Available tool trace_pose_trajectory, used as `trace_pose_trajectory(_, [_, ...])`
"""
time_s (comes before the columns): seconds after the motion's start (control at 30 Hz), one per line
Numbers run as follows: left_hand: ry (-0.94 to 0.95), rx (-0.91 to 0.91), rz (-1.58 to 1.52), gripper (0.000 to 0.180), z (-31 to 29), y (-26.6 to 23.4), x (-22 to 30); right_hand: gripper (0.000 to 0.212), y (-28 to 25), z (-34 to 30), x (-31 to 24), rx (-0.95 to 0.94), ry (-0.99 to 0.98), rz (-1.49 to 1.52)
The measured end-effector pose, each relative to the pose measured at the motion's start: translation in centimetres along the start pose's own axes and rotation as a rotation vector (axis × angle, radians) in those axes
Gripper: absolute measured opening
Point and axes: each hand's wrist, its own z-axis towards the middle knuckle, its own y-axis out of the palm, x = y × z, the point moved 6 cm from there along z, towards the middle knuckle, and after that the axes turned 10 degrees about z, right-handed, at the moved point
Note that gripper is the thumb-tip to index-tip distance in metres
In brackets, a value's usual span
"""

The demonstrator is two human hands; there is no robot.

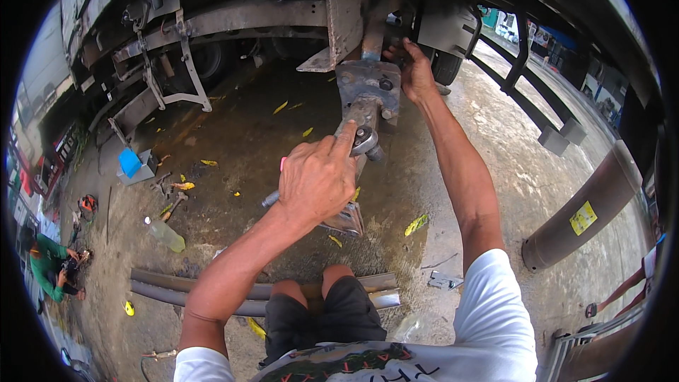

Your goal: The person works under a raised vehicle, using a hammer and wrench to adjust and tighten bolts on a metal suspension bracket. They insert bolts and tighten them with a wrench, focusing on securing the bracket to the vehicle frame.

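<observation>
My left hand [318, 178] is closed around the handle of a ratchet wrench, its index finger stretched along the top. The ratchet head [363, 140] sits by the lower end of a rusty steel bracket [365, 107], with a dark socket on it. Above, a bolted plate [368, 78] with several bolt heads joins this bracket to the truck's underside. Beside the plate's right edge is my right hand [419, 74], its fingers bent and apart, partly hidden; nothing shows in them.
A truck frame [254, 18] hangs overhead. Long metal channels [163, 286] lie before my knees. On the wet concrete are a plastic bottle [166, 235], a hammer [175, 206] and a grey box [139, 168]. A brown cylinder [583, 205] stands right; a person in green [48, 265] squats far left.
</observation>
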Motion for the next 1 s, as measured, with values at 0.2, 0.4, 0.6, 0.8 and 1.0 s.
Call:
trace_pose_trajectory(0.2, [0.031, 0.039, 0.05, 0.051, 0.9, -1.1, 0.9, 0.035, -2.6, -1.5, -2.4, 0.2, -0.243, -0.161])
trace_pose_trajectory(0.4, [-0.038, 0.104, -0.063, 0.049, 5.0, -5.5, 1.8, 0.037, 2.6, -16.2, -4.8, 0.046, -0.511, -0.058])
trace_pose_trajectory(0.6, [-0.004, -0.231, -0.388, 0.068, 12.4, -3.3, 6.2, 0.041, 9.4, -25.4, -5.2, -0.022, -0.208, -0.092])
trace_pose_trajectory(0.8, [0.018, -0.323, -0.093, 0.078, 20.6, 1.4, 3.2, 0.032, 4.1, -26.8, -3.9, 0.213, 0.023, -0.511])
trace_pose_trajectory(1.0, [0.224, -0.508, 0.33, 0.067, 23.8, 9.6, 4.2, 0.029, 4.2, -25.0, -2.6, -0.007, -0.003, -1.127])
